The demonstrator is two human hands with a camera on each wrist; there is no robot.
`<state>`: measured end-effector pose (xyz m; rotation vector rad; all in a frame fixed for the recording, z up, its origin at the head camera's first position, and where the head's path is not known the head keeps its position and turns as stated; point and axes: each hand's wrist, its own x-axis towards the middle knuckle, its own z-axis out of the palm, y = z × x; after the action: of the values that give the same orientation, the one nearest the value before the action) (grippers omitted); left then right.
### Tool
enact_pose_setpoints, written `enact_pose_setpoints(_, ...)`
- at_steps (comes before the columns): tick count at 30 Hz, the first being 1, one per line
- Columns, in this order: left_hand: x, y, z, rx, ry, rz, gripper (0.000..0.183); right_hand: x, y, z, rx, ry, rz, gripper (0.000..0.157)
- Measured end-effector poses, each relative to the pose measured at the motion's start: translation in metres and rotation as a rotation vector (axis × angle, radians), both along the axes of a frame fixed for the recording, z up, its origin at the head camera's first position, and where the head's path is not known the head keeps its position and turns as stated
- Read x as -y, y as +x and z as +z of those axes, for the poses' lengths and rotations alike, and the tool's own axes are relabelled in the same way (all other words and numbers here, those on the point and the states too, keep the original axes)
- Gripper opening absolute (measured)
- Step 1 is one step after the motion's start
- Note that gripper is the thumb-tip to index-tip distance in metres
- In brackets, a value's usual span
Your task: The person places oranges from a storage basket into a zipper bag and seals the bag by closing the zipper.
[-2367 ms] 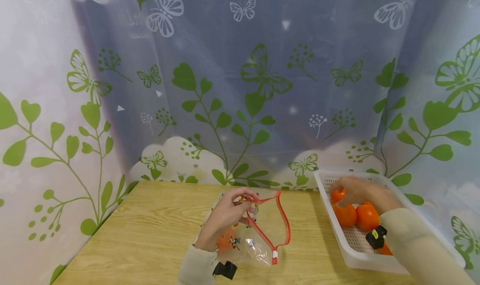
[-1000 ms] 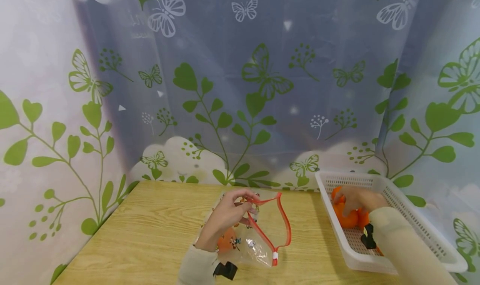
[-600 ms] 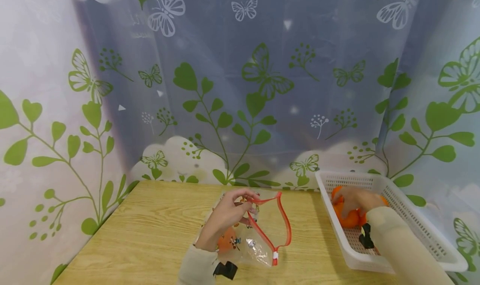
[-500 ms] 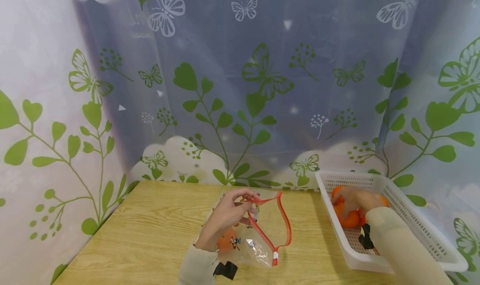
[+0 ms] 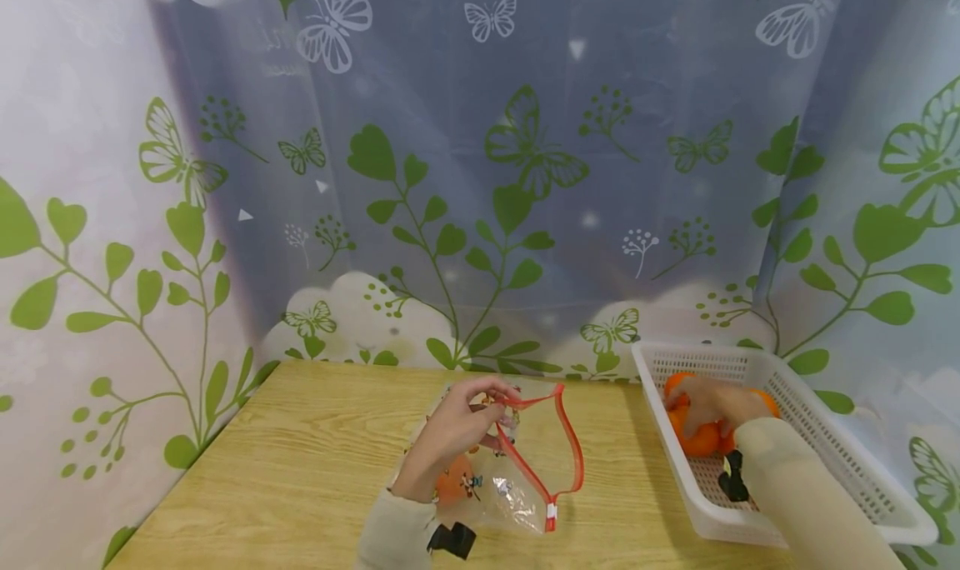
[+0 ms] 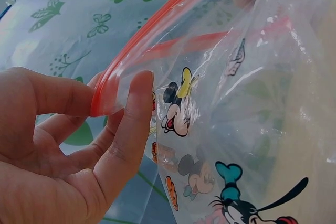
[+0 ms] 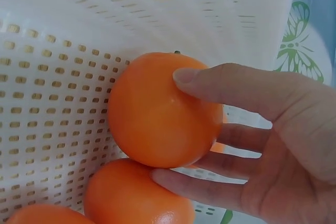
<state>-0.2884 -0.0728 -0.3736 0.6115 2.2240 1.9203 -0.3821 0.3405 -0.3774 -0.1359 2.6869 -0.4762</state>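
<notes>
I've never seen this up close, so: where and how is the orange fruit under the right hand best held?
The orange fruit is probably best held round its widest part, from above: it's smooth and round, a neighbouring fruit crowds one side, and the basket is open-topped.

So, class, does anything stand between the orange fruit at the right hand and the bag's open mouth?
Yes: the wall of the white basket nearest the bag; beyond it, nothing visible blocks the orange fruit.
</notes>
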Motion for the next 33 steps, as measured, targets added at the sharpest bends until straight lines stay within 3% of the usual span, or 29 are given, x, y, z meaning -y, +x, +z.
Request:
enact_pose_setpoints(15,-0.001,0.001,-0.002,-0.006,-0.011,0.014,0.026,-0.008,0.006,-0.006,-0.128,-0.019,0.088,0.054)
enact_pose_setpoints(21,0.0,0.0,-0.001,-0.001,-0.003,0.009,0.026,-0.009,0.01,0.006,-0.152,-0.011,0.066,0.059)
enact_pose_setpoints(28,-0.001,-0.001,0.0,-0.004,-0.004,0.007,0.026,-0.014,0.021,0.018,-0.249,-0.067,0.157,0.057)
enact_pose_setpoints(33,-0.001,0.0,-0.001,0.0,-0.009,0.008,0.026,-0.017,0.029,0.022,-0.272,-0.12,0.169,0.056)
